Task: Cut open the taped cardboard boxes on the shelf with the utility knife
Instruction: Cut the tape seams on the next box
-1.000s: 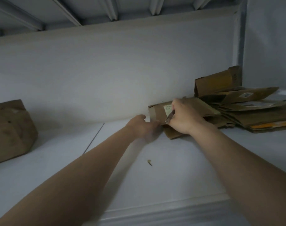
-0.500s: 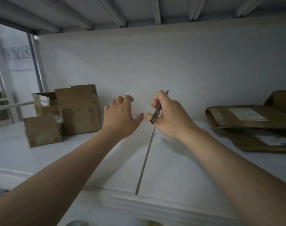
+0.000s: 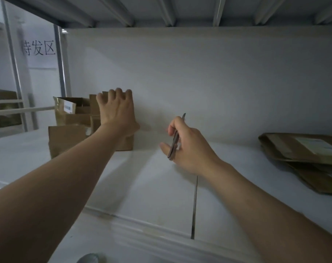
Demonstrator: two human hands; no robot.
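A tall brown cardboard box stands at the back left of the white shelf. My left hand lies against its front, fingers hooked over the top edge and thumb round its right side. My right hand hovers to the right of that box, apart from it, and grips a slim utility knife with the blade pointing up. A smaller closed box stands in front of the tall one on the left. An open box with a white label sits behind that one.
Flattened cardboard boxes are stacked at the right of the shelf. A dark seam runs front to back through the shelf board. The ribbed underside of the upper shelf hangs close overhead. A grey upright post stands left.
The view has swung left, away from the flattened pile. My left hand has reached to the tall box and taken hold of its top. My right hand still carries the knife.
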